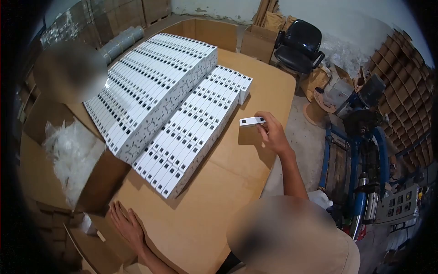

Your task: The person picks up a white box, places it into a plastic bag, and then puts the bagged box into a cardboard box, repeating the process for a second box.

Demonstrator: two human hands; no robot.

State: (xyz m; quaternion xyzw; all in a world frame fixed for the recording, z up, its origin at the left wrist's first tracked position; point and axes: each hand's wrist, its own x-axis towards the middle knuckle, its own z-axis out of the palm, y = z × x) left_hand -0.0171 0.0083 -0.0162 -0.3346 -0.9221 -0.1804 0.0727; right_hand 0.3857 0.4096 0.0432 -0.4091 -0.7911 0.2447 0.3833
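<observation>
My right hand (273,133) holds a slim white box (251,122) with a dark square on it, just above the brown tabletop (219,176). Fingers spread, my left hand (127,225) rests at the table's lower left edge, with nothing in it. To the left of my right hand, a low block of white boxes (200,116) stands in tight rows. Behind it is a larger, taller block of similar boxes (150,77) with a patterned side. One end of the low block steps out near the far side.
A carton with clear plastic (70,155) is at the left. A black chair (299,48) stands beyond the table. Blue-framed equipment (351,169) and stacked cardboard dividers (406,100) are at the right. Blurred rounded shapes cover the upper left and bottom.
</observation>
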